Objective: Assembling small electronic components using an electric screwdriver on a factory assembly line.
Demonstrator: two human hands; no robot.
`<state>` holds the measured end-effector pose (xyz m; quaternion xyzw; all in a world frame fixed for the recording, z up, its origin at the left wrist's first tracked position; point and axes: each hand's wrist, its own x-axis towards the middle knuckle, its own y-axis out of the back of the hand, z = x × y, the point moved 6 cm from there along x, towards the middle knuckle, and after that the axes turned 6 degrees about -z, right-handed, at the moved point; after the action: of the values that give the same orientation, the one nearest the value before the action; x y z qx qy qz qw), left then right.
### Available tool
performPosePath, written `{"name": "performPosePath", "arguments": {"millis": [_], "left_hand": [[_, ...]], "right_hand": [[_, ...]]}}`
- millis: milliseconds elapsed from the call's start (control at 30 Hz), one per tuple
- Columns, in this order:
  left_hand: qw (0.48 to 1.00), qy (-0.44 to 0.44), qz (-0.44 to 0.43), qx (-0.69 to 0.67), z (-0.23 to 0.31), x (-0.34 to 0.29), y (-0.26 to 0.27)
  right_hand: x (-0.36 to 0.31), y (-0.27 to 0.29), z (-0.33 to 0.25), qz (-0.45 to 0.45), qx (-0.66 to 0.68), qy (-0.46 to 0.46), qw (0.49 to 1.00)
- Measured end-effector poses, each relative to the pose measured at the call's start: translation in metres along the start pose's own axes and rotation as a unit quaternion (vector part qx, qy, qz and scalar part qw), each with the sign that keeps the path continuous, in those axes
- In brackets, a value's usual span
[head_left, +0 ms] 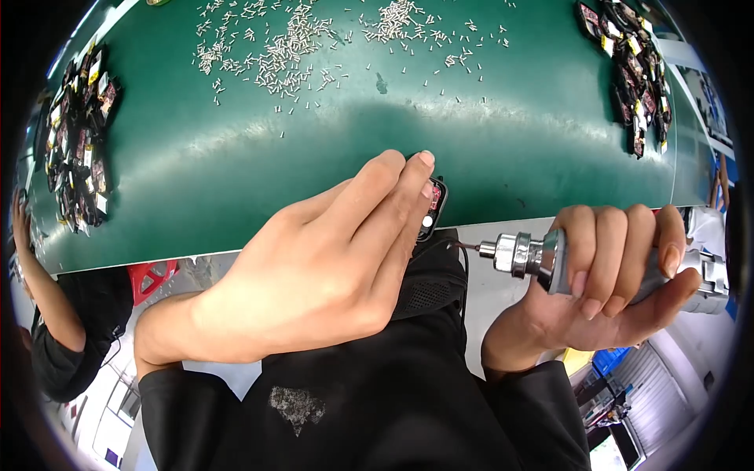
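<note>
At the near edge of the green table, my left hand (330, 259) lies over a small black device housing (437, 212), its fingers together and pressing on it. A bit of red circuit board and a round white part show inside the housing; my fingers cover the rest. To the right, my right hand (605, 275) wraps round a grey electric screwdriver (556, 263) with a silver metal chuck. Its thin bit points left, just below and apart from the housing.
Many small silver screws (294, 51) lie scattered over the far part of the green table (236, 180). Black device housings are heaped at the left (78, 149) and at the far right (635, 74). Another person's arm (51, 290) reaches in at the far left, near a red stool (149, 281).
</note>
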<state>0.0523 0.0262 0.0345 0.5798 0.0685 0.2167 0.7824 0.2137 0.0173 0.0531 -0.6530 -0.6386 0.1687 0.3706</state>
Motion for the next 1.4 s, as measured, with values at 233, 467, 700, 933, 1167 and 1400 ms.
{"name": "performPosePath", "arguments": {"millis": [233, 467, 700, 933, 1167, 1400], "left_hand": [[0.996, -0.013, 0.031, 0.084, 0.008, -0.004, -0.004], [0.994, -0.008, 0.079, 0.076, 0.006, -0.004, -0.007], [0.993, -0.002, 0.099, 0.062, 0.003, -0.006, -0.008], [0.993, 0.002, 0.108, 0.052, 0.004, -0.005, -0.008], [0.993, 0.005, 0.109, 0.049, 0.003, -0.007, -0.007], [0.99, -0.009, 0.13, 0.06, 0.002, -0.007, -0.009]], "right_hand": [[0.01, 0.0, 0.007, -0.009, -0.065, 0.028, 0.997], [0.011, 0.004, 0.013, -0.002, -0.073, 0.009, 0.997], [0.011, 0.006, 0.016, -0.004, -0.072, 0.007, 0.997], [0.009, 0.007, 0.016, -0.003, -0.07, 0.018, 0.997], [0.008, 0.005, 0.015, -0.01, -0.07, 0.015, 0.997], [0.008, 0.005, 0.016, -0.006, -0.074, 0.012, 0.997]]}}
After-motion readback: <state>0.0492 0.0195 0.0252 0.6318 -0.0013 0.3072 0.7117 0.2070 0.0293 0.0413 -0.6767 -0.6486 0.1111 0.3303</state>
